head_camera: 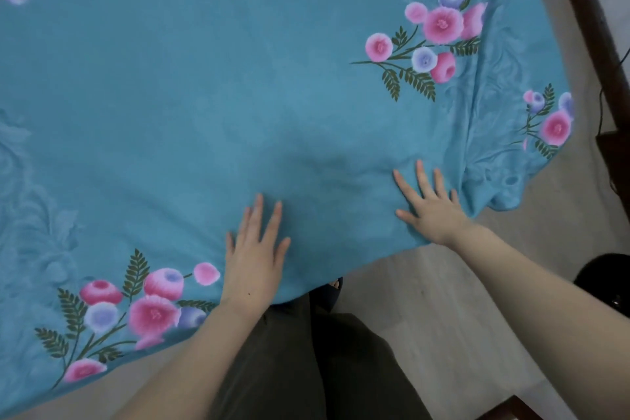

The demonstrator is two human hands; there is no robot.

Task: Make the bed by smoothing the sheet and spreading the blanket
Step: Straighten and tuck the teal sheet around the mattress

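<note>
While the teal fleece blanket with pink and purple flower prints covers the bed, the left hand and right hand press flat on it, fingers straight and spread, near its edge.

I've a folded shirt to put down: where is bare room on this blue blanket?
The plain middle of the blanket, between the upper-right flowers and lower-left flowers, is free. The near edge is crowded: left hand and right hand press flat there; the right corner is rumpled.

No text, label, brand, number or sign can be read anywhere in view.
</note>
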